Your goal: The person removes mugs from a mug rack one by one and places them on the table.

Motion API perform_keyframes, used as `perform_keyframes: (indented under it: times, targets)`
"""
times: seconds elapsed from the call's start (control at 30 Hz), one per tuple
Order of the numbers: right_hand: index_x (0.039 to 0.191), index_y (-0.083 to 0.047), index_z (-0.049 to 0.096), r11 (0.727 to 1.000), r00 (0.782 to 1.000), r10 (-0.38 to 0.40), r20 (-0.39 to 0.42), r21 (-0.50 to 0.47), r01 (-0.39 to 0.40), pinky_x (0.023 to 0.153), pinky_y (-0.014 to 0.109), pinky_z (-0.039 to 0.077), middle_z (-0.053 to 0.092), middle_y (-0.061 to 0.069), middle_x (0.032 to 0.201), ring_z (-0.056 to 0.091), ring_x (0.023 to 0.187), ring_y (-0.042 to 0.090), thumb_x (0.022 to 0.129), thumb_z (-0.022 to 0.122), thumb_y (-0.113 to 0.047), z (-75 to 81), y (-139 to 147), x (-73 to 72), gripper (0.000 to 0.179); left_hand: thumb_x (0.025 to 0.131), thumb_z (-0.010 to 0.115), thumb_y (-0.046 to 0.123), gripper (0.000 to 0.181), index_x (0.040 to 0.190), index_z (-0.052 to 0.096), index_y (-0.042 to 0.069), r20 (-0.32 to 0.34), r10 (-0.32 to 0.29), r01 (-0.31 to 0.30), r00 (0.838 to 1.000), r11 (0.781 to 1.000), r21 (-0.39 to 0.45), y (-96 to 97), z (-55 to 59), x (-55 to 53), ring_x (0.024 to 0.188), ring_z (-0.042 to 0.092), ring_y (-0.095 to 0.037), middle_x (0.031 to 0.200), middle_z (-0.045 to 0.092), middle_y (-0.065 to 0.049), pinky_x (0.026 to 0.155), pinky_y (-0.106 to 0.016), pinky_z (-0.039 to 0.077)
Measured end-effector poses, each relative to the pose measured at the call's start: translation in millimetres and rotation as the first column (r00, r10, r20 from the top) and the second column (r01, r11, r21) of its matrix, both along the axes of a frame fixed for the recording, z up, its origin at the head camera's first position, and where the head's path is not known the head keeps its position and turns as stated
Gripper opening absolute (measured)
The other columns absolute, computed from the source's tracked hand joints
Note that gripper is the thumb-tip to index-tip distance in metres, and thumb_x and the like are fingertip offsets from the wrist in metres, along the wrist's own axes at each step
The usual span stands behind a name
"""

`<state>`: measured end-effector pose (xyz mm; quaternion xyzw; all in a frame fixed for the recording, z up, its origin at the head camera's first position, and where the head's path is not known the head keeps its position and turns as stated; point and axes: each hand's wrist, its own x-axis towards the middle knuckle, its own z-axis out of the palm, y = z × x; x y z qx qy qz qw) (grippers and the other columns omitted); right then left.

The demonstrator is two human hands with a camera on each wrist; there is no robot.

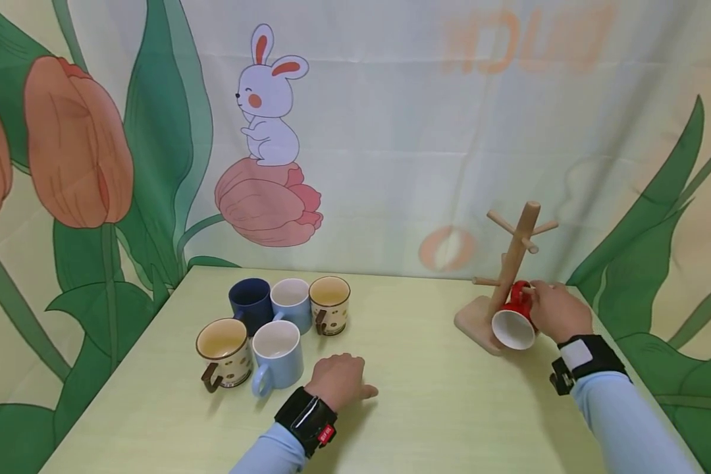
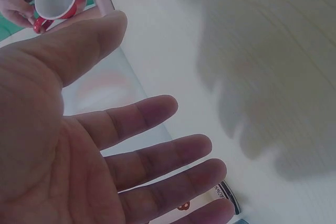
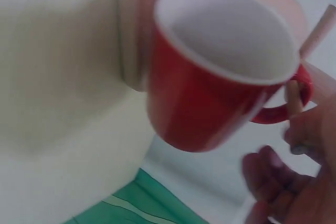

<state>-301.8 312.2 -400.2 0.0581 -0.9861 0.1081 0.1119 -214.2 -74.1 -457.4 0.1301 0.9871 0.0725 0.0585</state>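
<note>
A red mug (image 1: 517,324) with a white inside hangs tilted at a wooden mug tree (image 1: 514,263), its mouth towards me. In the right wrist view a peg (image 3: 293,98) passes through the mug's handle (image 3: 275,115). My right hand (image 1: 559,309) is beside that handle, thumb at the peg's end and fingers loosely bent, apart from the mug's body. Low over the table, my left hand (image 1: 339,382) has its fingers spread and holds nothing. Nearest to it stands a light blue mug (image 1: 286,359).
Left of centre stand more mugs: a dark blue one (image 1: 251,304), another light blue one (image 1: 296,309), and two cream spotted ones (image 1: 232,359) with brown handles. The pale table (image 1: 403,421) ends at a printed curtain (image 1: 379,164) behind.
</note>
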Motion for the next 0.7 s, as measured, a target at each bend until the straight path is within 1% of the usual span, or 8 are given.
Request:
perform_keyframes:
  times: [0.1,0.17,0.23,0.3,0.37,0.47,0.6,0.7]
  targets:
    - [0.132,0.01,0.051,0.995,0.993,-0.082,-0.09,-0.056,0.077,0.07,0.064,0.052,0.054,0.04,0.114,0.061,0.09,0.053,0.089,0.056,-0.009,-13.2,3.7,6.9,0.047,0.082,0.076,0.05,0.042,0.09,0.067,0.01,0.001,-0.002,0.002,1.0,1.0,-0.001,0.9,0.6,0.6,0.076,0.061,-0.022,0.079,0.061,-0.003,0.066,-0.042,0.05]
    - [0.131,0.009,0.051,0.99,0.983,-0.123,-0.138,-0.087,0.112,0.071,0.064,0.052,0.051,0.039,0.116,0.06,0.089,0.054,0.085,0.058,-0.007,-21.1,6.9,12.2,0.05,0.082,0.076,0.05,0.042,0.09,0.067,0.01,-0.003,-0.003,0.003,1.0,1.0,0.0,1.3,1.1,1.1,0.076,0.061,-0.022,0.079,0.061,-0.003,0.066,-0.043,0.05]
    - [0.13,0.009,0.052,0.987,0.974,-0.144,-0.172,-0.096,0.129,0.072,0.065,0.051,0.051,0.038,0.117,0.058,0.092,0.054,0.082,0.06,-0.006,-30.9,12.1,16.0,0.051,0.082,0.077,0.05,0.042,0.09,0.067,0.01,-0.005,-0.003,0.003,1.0,1.0,0.002,1.5,1.3,1.6,0.076,0.061,-0.022,0.079,0.061,-0.003,0.066,-0.043,0.05]
    - [0.127,0.009,0.054,0.987,0.97,-0.151,-0.193,-0.086,0.136,0.073,0.065,0.05,0.051,0.037,0.115,0.057,0.093,0.053,0.081,0.062,-0.005,-41.6,18.1,19.2,0.05,0.082,0.077,0.05,0.042,0.09,0.067,0.01,-0.006,-0.005,0.005,1.0,1.0,0.004,1.6,1.3,1.7,0.076,0.061,-0.022,0.078,0.061,-0.003,0.066,-0.043,0.05]
    - [0.128,0.008,0.053,0.989,0.971,-0.145,-0.193,-0.062,0.135,0.074,0.065,0.049,0.051,0.037,0.115,0.056,0.094,0.054,0.08,0.064,-0.006,-52.8,24.1,21.7,0.051,0.082,0.076,0.05,0.041,0.089,0.067,0.01,-0.005,-0.007,0.007,1.0,1.0,0.007,1.8,1.2,1.3,0.075,0.061,-0.022,0.078,0.06,-0.003,0.065,-0.042,0.05]
    - [0.132,0.008,0.049,0.995,0.977,-0.103,-0.189,-0.003,0.105,0.077,0.067,0.047,0.049,0.038,0.119,0.055,0.097,0.055,0.079,0.068,-0.009,-66.0,30.6,25.4,0.059,0.082,0.076,0.05,0.041,0.088,0.066,0.011,-0.01,-0.012,0.012,1.0,1.0,0.007,2.1,0.9,0.8,0.074,0.061,-0.022,0.077,0.06,-0.002,0.065,-0.042,0.05]
    - [0.14,0.006,0.041,0.996,0.979,-0.027,-0.203,0.078,0.044,0.084,0.07,0.044,0.045,0.04,0.128,0.052,0.106,0.058,0.073,0.083,-0.019,-77.5,33.6,27.7,0.082,0.081,0.076,0.051,0.041,0.086,0.066,0.011,-0.02,-0.019,0.02,1.0,1.0,0.008,2.1,-0.1,0.5,0.072,0.06,-0.021,0.075,0.059,-0.001,0.063,-0.041,0.049]
    - [0.143,0.005,0.038,0.994,0.974,0.022,-0.227,0.11,0.003,0.087,0.072,0.041,0.043,0.04,0.132,0.049,0.112,0.059,0.066,0.092,-0.027,-83.0,32.8,27.9,0.1,0.081,0.076,0.051,0.041,0.086,0.066,0.011,-0.022,-0.023,0.023,0.999,1.0,0.007,2.4,-0.7,0.5,0.071,0.06,-0.02,0.075,0.059,-0.001,0.062,-0.041,0.049]
